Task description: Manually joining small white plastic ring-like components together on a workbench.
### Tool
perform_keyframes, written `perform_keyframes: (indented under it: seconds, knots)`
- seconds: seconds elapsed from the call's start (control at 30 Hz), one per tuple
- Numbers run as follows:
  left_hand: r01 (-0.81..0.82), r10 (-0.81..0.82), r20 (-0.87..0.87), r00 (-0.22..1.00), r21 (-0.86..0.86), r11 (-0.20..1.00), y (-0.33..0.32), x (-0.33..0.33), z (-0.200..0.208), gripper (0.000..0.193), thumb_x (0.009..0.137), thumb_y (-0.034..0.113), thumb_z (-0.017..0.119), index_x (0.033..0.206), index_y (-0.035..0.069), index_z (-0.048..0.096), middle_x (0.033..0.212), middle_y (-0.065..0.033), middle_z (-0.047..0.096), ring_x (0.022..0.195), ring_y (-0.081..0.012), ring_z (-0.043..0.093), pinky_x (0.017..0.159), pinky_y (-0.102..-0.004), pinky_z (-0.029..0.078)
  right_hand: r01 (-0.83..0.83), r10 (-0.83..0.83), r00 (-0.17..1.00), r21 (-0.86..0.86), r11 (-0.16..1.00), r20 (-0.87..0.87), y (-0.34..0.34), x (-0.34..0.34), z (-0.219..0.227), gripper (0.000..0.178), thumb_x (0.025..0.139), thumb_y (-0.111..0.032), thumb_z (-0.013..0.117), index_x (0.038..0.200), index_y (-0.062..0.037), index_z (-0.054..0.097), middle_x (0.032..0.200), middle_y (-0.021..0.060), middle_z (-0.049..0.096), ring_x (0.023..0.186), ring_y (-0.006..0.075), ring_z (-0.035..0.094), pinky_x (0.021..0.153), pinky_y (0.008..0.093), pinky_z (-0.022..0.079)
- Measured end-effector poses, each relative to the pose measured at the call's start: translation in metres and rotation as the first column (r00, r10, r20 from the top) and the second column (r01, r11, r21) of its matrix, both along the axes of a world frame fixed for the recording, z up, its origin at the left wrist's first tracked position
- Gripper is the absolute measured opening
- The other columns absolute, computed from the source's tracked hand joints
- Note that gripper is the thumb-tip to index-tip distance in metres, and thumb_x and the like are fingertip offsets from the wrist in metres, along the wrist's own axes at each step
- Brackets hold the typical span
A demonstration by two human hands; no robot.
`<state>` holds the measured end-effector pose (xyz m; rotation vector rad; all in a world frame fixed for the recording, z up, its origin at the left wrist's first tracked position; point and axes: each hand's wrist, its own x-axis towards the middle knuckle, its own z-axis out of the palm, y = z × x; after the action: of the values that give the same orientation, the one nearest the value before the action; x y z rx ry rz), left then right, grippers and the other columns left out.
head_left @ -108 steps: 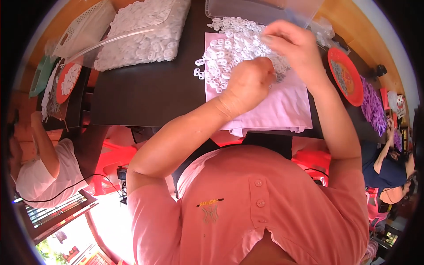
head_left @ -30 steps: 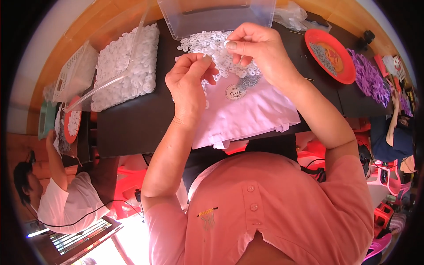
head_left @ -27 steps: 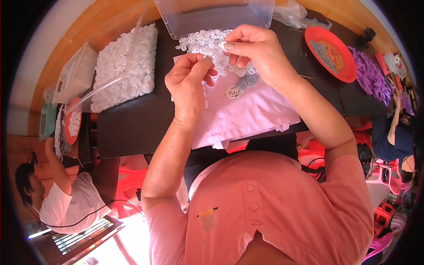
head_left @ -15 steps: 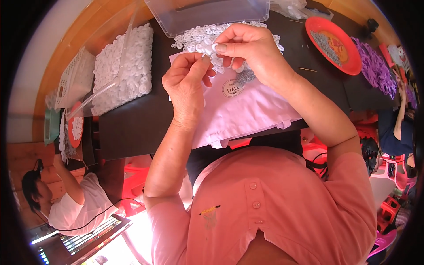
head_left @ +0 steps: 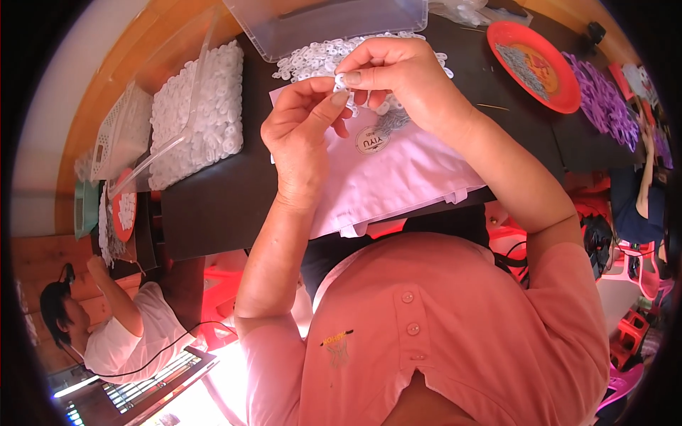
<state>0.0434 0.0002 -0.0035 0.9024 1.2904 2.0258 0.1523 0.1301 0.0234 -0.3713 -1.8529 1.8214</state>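
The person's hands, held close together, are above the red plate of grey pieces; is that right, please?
Not quite: the head view shows the left hand and right hand close together above the pink cloth; that red plate lies to their right.

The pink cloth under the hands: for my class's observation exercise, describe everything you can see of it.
The pink cloth looks like soft fabric, lightly creased, spread on the dark table. Two short tabs stick out along its near edge. It bears a round pale badge with dark print; beside this lies a small heap of grey pieces. Small white pieces cover its far part. The left hand and right hand are over it, hiding some of it.
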Motion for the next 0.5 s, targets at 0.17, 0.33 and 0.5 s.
perform_keyframes:
  seconds: [0.17,0.33,0.5]
  knots:
    - [-0.006,0.007,-0.117,0.993,0.003,1.000,-0.0028,0.0024,0.0040,0.027,0.081,-0.008,0.070,0.107,-0.004,0.061,0.089,-0.0071,0.065,0.077,-0.0108,0.061,0.057,-0.0230,0.049,-0.057,0.058,0.997,-0.030,0.998,0.040,0.0033,0.0044,0.0030,0.012,0.086,-0.010,0.066,0.093,-0.0002,0.069,0.078,0.0035,0.067,0.066,0.0105,0.061,0.058,0.0233,0.046]
    - [0.005,-0.003,-0.185,0.983,0.010,1.000,-0.0062,0.0023,0.0018,0.028,0.079,-0.010,0.071,0.106,-0.004,0.062,0.088,-0.0066,0.065,0.077,-0.0102,0.061,0.057,-0.0218,0.050,-0.123,0.127,0.986,-0.044,0.991,0.111,0.0036,0.0071,0.0075,0.013,0.087,-0.013,0.066,0.089,-0.0006,0.068,0.074,0.0023,0.065,0.066,0.0104,0.061,0.058,0.0230,0.046]
    - [-0.001,-0.001,-0.169,0.986,-0.010,1.000,-0.0053,0.0017,0.0031,0.028,0.079,-0.010,0.071,0.105,-0.004,0.063,0.086,-0.0054,0.064,0.076,-0.0098,0.060,0.058,-0.0213,0.049,-0.170,0.179,0.969,-0.065,0.983,0.169,0.0068,0.0076,0.0077,0.015,0.089,-0.016,0.064,0.087,-0.0013,0.067,0.073,0.0014,0.064,0.065,0.0097,0.061,0.058,0.0225,0.045]
